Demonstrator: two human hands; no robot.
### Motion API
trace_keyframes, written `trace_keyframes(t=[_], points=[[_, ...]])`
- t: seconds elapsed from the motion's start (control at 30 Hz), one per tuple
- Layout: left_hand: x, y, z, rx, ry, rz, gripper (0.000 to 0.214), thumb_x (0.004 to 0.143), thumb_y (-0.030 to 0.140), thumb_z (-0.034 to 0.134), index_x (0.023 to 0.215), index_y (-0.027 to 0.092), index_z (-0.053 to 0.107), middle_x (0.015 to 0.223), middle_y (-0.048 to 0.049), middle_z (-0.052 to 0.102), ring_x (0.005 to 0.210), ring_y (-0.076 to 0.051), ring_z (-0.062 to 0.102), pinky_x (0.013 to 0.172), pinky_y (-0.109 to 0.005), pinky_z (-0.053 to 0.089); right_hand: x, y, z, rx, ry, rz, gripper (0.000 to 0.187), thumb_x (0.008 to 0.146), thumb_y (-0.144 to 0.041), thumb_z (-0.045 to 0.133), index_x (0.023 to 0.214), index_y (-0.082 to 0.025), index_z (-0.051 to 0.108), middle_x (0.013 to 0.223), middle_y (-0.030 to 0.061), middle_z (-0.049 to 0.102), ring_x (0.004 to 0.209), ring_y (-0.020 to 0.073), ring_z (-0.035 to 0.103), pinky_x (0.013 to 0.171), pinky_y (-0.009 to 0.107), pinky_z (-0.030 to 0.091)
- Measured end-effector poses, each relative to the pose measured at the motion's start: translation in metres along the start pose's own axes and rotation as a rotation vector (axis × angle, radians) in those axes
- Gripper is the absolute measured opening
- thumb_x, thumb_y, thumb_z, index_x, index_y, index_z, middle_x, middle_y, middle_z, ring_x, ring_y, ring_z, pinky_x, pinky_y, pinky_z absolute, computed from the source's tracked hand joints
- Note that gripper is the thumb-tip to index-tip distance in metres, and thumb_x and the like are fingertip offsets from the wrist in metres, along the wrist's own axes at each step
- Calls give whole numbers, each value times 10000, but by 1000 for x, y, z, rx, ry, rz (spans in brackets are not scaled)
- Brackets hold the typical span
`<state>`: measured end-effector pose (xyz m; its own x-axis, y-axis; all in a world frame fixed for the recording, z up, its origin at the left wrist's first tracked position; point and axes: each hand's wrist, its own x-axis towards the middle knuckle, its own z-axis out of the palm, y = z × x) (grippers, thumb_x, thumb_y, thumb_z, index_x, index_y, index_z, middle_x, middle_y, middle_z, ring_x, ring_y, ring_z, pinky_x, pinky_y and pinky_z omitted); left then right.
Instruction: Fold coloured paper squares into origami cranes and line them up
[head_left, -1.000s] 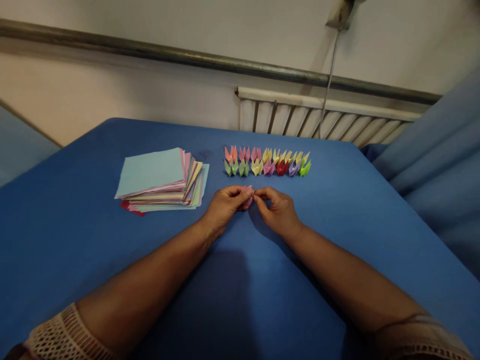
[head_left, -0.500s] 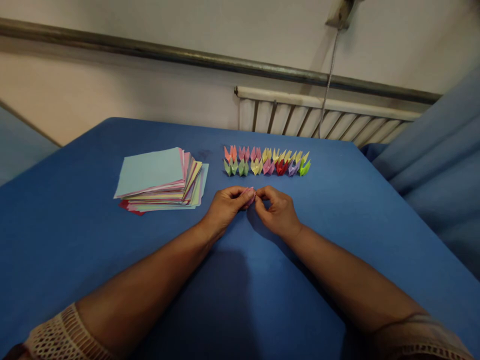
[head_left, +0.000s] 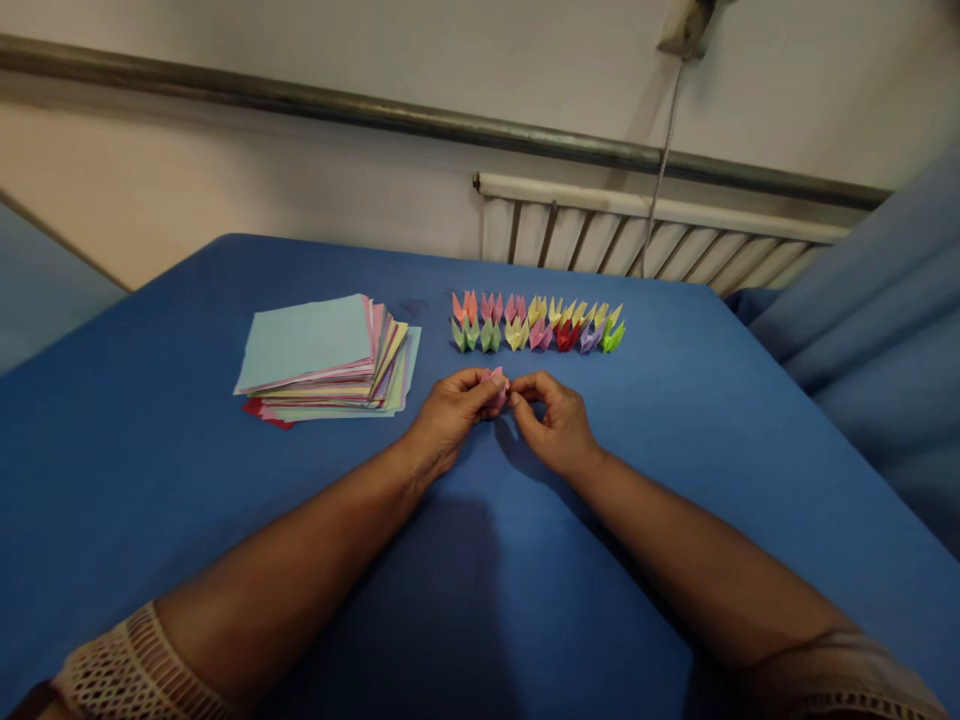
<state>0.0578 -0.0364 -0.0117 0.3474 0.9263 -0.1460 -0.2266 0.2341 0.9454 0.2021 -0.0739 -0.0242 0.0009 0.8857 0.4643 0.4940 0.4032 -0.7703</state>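
My left hand [head_left: 446, 415] and my right hand [head_left: 555, 420] meet at the middle of the blue table [head_left: 150, 470], fingers pinched together on a small folded pink paper piece [head_left: 498, 385]. Most of that piece is hidden by my fingertips. Just beyond my hands lie two rows of several small folded paper shapes [head_left: 536, 323] in pink, yellow, green, red and purple. To the left sits a fanned stack of coloured square paper sheets [head_left: 326, 355] with a light blue sheet on top.
Behind the table's far edge stands a white radiator [head_left: 645, 235] under a grey pipe [head_left: 375, 115] along the wall. Blue fabric [head_left: 885, 300] rises at the right. A cord [head_left: 664, 130] hangs down the wall.
My fingers have shifted slightly on the pink piece. The hands stay in the same place; the view has drifted a little.
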Motion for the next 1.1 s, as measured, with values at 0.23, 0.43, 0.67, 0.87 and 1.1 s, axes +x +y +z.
trace_keyframes(t=[0.23,0.43,0.67,0.87,1.1], points=[[-1,-1,0,13,-15,12,267,734,388,726,716,145,616,676,11,570,617,-80,492,616,-214,386,-1,1,1,18,16,-14,106,856,-232,537,899,-219,633,835,24,698,771,163,657,770,302,497],[-1,0,-1,39,-66,19,296,761,424,694,694,139,642,639,8,548,594,-82,472,591,-220,378,1,1,0,50,36,-28,96,858,-216,525,852,-225,621,794,7,682,732,149,647,740,285,493],[0,1,0,24,-35,22,273,683,394,764,706,139,669,644,10,576,596,-77,493,594,-211,392,3,3,1,92,101,14,75,847,-242,541,821,-217,606,758,-2,644,702,140,615,720,280,473],[-1,3,3,155,113,133,268,641,370,786,803,166,719,767,-9,669,699,-118,572,700,-255,457,8,0,5,465,129,287,147,799,-357,614,767,-213,621,715,-11,620,659,128,561,655,271,439],[-1,6,-1,446,109,388,160,727,336,712,799,194,727,874,-32,698,859,-175,624,868,-332,477,10,-3,1,850,10,519,250,711,-441,709,761,-199,671,726,4,628,614,104,523,592,255,395]])
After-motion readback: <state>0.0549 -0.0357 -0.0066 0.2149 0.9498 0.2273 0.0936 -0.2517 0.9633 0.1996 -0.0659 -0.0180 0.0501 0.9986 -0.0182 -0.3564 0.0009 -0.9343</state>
